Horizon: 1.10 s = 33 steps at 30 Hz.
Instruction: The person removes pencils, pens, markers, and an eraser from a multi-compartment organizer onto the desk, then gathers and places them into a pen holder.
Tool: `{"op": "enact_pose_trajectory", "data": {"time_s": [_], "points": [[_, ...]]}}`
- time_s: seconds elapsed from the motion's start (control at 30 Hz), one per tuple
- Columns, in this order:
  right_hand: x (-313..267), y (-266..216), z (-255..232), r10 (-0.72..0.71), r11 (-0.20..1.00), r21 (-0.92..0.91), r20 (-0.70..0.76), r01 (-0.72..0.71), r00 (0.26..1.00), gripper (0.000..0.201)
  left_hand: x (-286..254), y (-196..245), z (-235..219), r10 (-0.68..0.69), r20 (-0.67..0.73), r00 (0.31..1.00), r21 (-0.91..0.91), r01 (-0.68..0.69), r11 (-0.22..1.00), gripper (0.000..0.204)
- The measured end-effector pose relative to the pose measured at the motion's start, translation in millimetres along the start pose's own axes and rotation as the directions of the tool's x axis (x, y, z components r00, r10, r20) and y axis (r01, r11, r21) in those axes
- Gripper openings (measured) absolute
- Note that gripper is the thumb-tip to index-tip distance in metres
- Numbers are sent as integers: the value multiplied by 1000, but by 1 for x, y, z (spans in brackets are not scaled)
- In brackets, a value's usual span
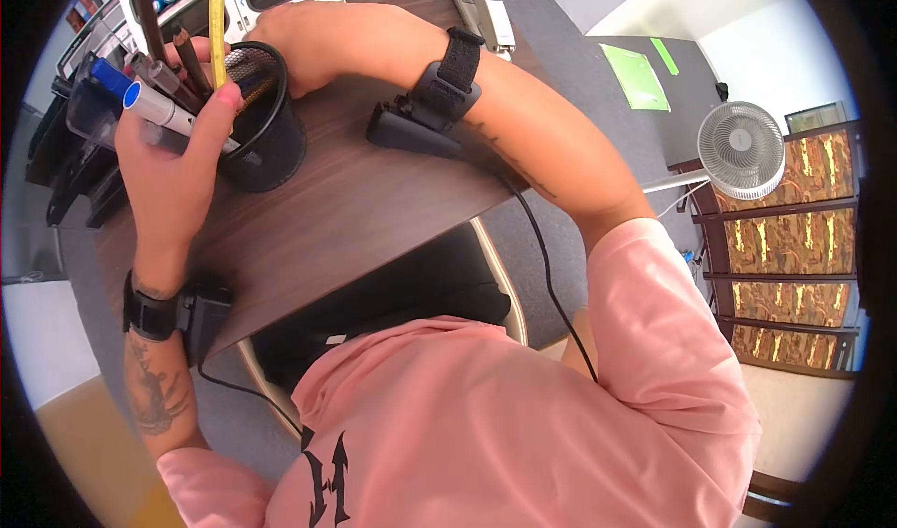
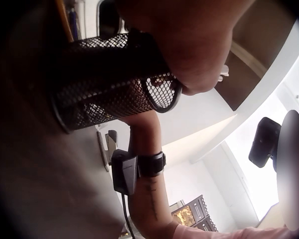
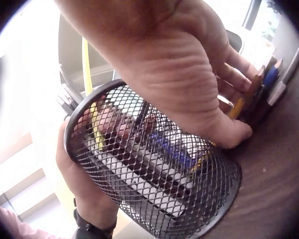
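A black mesh pen cup [image 1: 266,121] [image 2: 114,84] [image 3: 154,164] stands on the dark wooden table [image 1: 374,201]. My left hand [image 1: 177,159] is just left of the cup. It grips a bundle of markers and pencils [image 1: 154,107], among them a blue-capped one, with their ends over the rim. A yellow pencil [image 1: 217,23] [image 3: 89,74] stands in the cup. My right hand [image 1: 299,47] [image 3: 189,79] reaches round the cup's far side. Its fingers curl over an orange pencil [image 3: 236,107] among loose pens [image 3: 271,77] lying there.
Black desk trays [image 1: 65,89] with stationery stand at the far left. A stapler [image 1: 486,9] lies behind my right forearm. A white fan [image 1: 743,149] and a shelf are on the right, beyond the table edge. Green paper [image 1: 635,75] lies on another desk.
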State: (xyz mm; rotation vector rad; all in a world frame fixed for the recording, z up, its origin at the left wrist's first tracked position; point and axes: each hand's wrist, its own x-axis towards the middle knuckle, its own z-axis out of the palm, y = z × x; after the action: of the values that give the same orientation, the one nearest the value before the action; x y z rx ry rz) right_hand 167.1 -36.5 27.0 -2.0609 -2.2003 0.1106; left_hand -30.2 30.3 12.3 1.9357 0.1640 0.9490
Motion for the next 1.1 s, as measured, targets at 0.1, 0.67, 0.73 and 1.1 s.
{"op": "enact_pose_trajectory", "data": {"time_s": [0.1, 0.67, 0.73, 1.1], "points": [[0, -4, 2, 34, 999, 11, 43, -35, 998, 33, -1, 1, 1, -2, 10, 1000, -20, 2, 1000, 35], [-24, 5, 13, 88, 995, 46, -24, -87, 996, 29, -5, -2, 10, 40, -28, 999, 56, -39, 998, 50], [-37, -5, -3, 72, 992, 108, -109, -60, 991, 25, 2, 16, 17, 110, 3, 994, 26, -110, 994, 53], [-56, 3, -8, -39, 846, 521, -144, 109, 989, 28, 3, 18, 21, 274, -15, 962, -5, -274, 962, 75]]}}
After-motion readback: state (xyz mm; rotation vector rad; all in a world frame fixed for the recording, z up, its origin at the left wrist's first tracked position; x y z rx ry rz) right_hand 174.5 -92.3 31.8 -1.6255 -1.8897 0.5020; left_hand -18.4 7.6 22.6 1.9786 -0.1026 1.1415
